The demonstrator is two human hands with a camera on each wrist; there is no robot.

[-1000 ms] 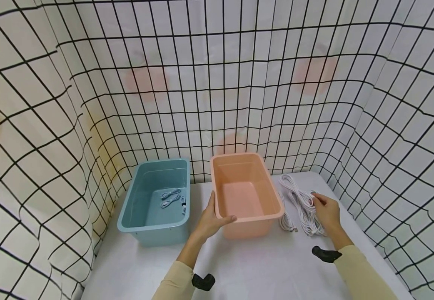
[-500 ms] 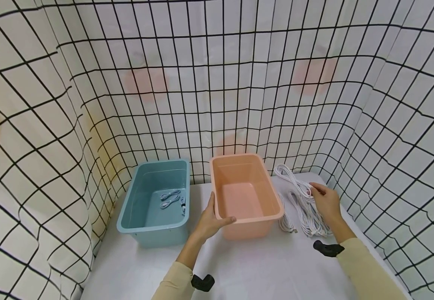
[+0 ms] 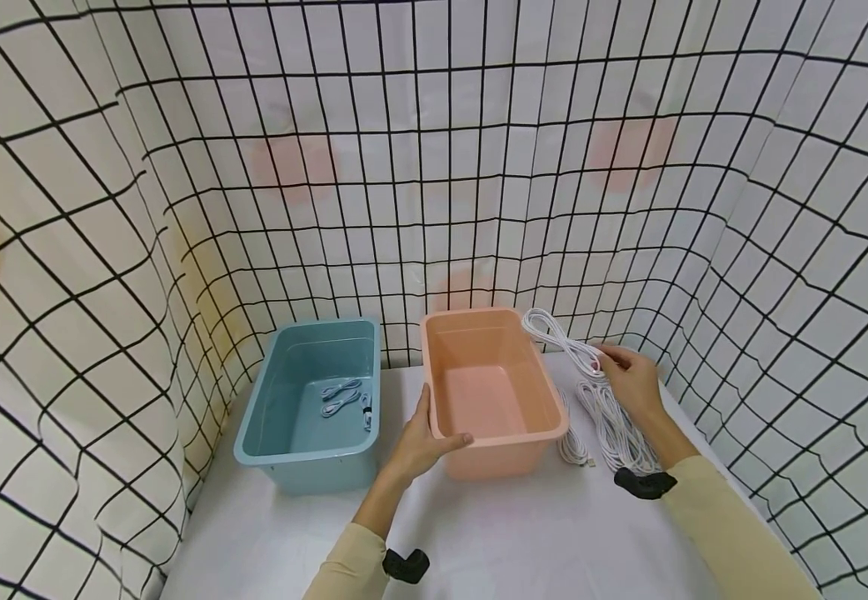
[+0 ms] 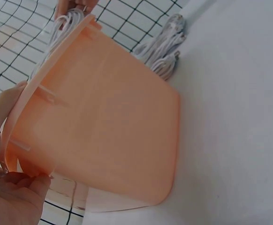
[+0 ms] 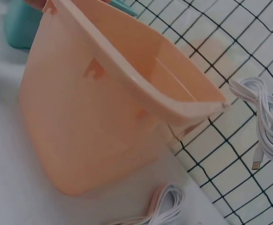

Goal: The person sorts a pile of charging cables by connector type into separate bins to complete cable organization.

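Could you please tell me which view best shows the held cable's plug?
The right wrist view: the plug hangs there, large and distinct. The head view shows the right hand holding the cable, but the plug is too small to tell. The left wrist view shows only part of the cable, behind the orange bin.

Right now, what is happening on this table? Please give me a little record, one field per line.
Left hand: grips the orange bin at its near left corner
Right hand: holds a white cable bundle up off the table
Dangling end: a metal-tipped plug, seen in the right wrist view
Orange bin contents: no cables visible
Blue bin: left of the orange one, with small cables inside
Beside the orange bin: more white cables, on its right
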